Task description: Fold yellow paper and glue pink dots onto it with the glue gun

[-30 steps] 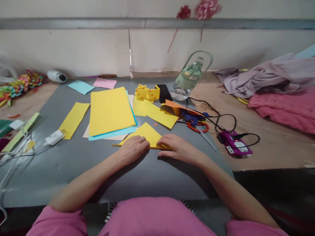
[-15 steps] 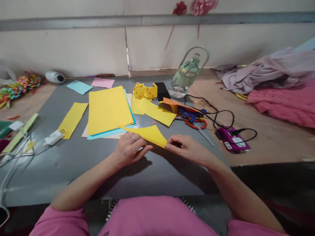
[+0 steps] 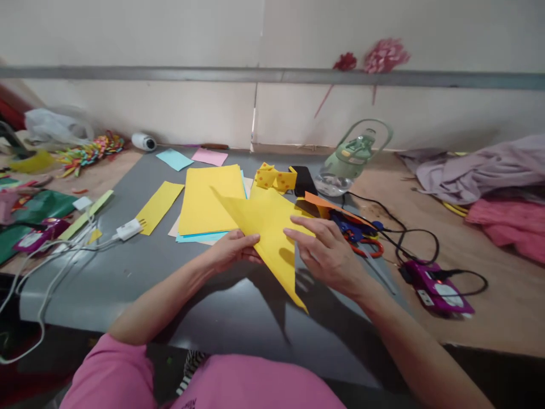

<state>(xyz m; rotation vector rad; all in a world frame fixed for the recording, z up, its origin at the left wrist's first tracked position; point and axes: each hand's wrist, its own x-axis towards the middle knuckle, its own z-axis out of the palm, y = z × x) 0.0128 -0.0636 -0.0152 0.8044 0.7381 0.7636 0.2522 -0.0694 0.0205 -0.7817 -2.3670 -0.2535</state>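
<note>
Handling a folded yellow sheet (image 3: 272,221), a person (image 3: 247,383) pinches it in the left hand (image 3: 230,250), right hand (image 3: 332,255) spread loosely, any next move likely needing steady support.

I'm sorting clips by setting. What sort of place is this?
Probably a craft table, at home or in a workshop: there's a stack of coloured sheets, a spotted yellow paper piece, and a creased yellow sheet in the left hand.
</note>
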